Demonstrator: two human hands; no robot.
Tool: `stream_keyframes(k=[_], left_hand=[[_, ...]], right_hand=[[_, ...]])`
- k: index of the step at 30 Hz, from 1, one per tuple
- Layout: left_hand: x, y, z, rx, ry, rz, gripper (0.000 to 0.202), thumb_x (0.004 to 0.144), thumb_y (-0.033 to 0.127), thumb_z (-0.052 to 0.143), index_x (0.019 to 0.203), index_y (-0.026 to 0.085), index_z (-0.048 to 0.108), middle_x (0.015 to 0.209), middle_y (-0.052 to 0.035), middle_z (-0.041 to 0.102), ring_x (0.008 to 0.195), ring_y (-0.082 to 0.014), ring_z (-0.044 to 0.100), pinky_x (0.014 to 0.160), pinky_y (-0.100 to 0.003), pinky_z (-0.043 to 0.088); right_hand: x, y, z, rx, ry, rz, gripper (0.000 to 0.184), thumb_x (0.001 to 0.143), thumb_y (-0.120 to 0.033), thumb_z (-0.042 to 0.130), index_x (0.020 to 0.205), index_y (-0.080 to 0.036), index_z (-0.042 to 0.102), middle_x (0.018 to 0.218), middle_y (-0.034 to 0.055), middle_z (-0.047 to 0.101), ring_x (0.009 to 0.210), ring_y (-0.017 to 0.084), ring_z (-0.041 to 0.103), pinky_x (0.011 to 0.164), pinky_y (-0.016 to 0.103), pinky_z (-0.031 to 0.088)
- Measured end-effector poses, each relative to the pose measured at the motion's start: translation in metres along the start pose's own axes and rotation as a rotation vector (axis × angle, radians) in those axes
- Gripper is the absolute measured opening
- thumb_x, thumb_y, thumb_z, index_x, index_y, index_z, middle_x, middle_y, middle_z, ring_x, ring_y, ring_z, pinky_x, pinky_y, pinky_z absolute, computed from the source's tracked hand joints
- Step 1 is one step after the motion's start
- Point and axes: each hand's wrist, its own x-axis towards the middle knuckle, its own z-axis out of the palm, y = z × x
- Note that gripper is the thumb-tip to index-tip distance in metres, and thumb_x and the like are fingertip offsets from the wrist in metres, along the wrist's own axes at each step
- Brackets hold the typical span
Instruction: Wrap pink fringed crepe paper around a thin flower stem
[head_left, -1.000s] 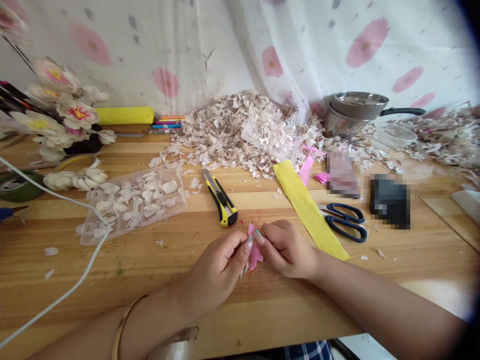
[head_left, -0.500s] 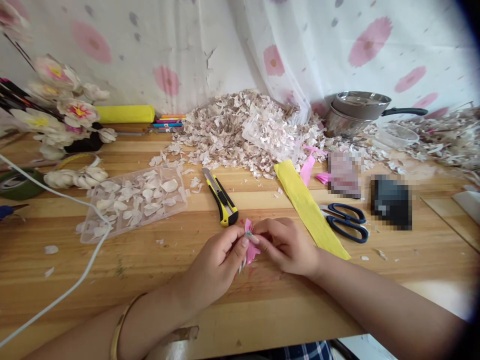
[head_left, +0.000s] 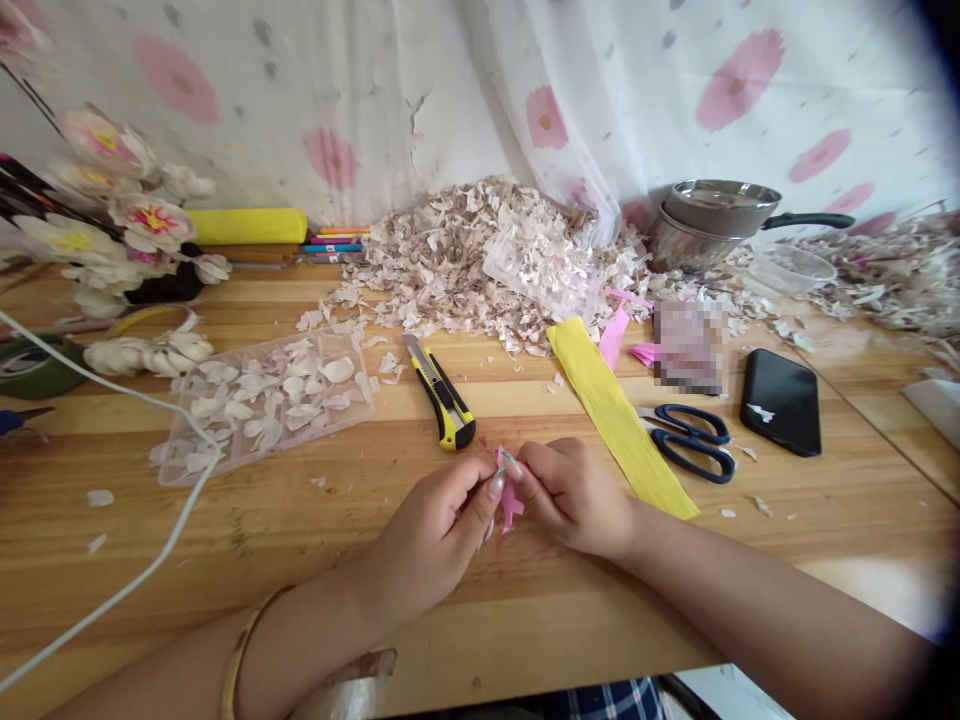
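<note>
Low over the front of the wooden table, my two hands meet at a small piece of pink crepe paper [head_left: 510,508]. My left hand [head_left: 442,515] pinches it between thumb and fingertips. From the other side, my right hand [head_left: 574,495] closes thumb and finger on the same paper, the thumbs almost touching. The fingers hide part of the paper. Just beyond them lies a yellow and black utility knife [head_left: 442,392]. A yellow crepe paper strip [head_left: 619,415] slants past my right hand, with dark-handled scissors [head_left: 691,440] beside it.
A plastic tray [head_left: 360,412] of white petals stands on the left, crossed by a white cable [head_left: 176,530]. Dried petals [head_left: 450,260] are heaped along the back near a metal pot [head_left: 720,215]. A phone [head_left: 781,403] lies at right; artificial flowers [head_left: 154,220] stand back left.
My right hand's fingers have curled in more and its thumb has shifted upward against the paper. The pink paper looks narrower and more gathered.
</note>
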Motion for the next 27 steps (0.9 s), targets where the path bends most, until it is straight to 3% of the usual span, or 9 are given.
stream_keyframes(k=[5, 12, 19, 24, 27], left_hand=[[0.0001, -0.0012, -0.0005, 0.017, 0.041, 0.004, 0.027, 0.1, 0.034, 0.036, 0.084, 0.02, 0.053, 0.071, 0.0037, 0.055, 0.063, -0.0096, 0.05, 0.064, -0.023, 0.041], [0.0006, 0.0009, -0.002, 0.042, 0.042, -0.012, 0.031, 0.099, 0.036, 0.035, 0.079, 0.019, 0.052, 0.07, 0.0025, 0.053, 0.062, -0.0109, 0.049, 0.063, -0.025, 0.04], [-0.0017, 0.006, -0.0017, 0.056, 0.007, 0.01, 0.03, 0.1, 0.033, 0.035, 0.078, 0.019, 0.051, 0.07, 0.0022, 0.054, 0.064, -0.0112, 0.05, 0.065, -0.025, 0.041], [-0.0006, 0.0048, -0.0012, 0.065, 0.058, -0.003, 0.028, 0.099, 0.033, 0.036, 0.08, 0.019, 0.051, 0.068, 0.0036, 0.053, 0.062, -0.0103, 0.049, 0.064, -0.024, 0.04], [0.0007, 0.0032, -0.0017, 0.055, 0.094, -0.03, 0.028, 0.099, 0.034, 0.036, 0.081, 0.019, 0.051, 0.067, 0.0041, 0.052, 0.06, -0.0098, 0.047, 0.06, -0.023, 0.039]], right_hand=[[0.0004, 0.0033, -0.0037, 0.135, 0.039, 0.015, 0.042, 0.101, -0.032, 0.034, 0.067, -0.017, 0.054, 0.053, 0.0002, 0.055, 0.045, 0.009, 0.05, 0.046, 0.019, 0.035], [-0.0004, 0.0039, -0.0027, 0.212, 0.028, 0.005, 0.02, 0.095, -0.025, 0.046, 0.08, -0.016, 0.057, 0.062, 0.0026, 0.065, 0.05, 0.01, 0.057, 0.05, 0.019, 0.04], [-0.0006, 0.0002, -0.0005, 0.029, -0.013, 0.018, 0.031, 0.097, -0.021, 0.037, 0.071, -0.017, 0.052, 0.054, 0.0013, 0.06, 0.044, 0.011, 0.054, 0.045, 0.021, 0.035], [-0.0013, 0.0042, -0.0006, 0.098, 0.09, 0.09, 0.035, 0.098, -0.026, 0.038, 0.065, -0.019, 0.047, 0.049, -0.0004, 0.055, 0.04, 0.01, 0.05, 0.042, 0.021, 0.032], [-0.0015, 0.0074, -0.0024, 0.184, 0.12, 0.092, 0.028, 0.096, -0.028, 0.044, 0.071, -0.018, 0.054, 0.055, 0.0011, 0.061, 0.046, 0.01, 0.054, 0.045, 0.02, 0.038]])
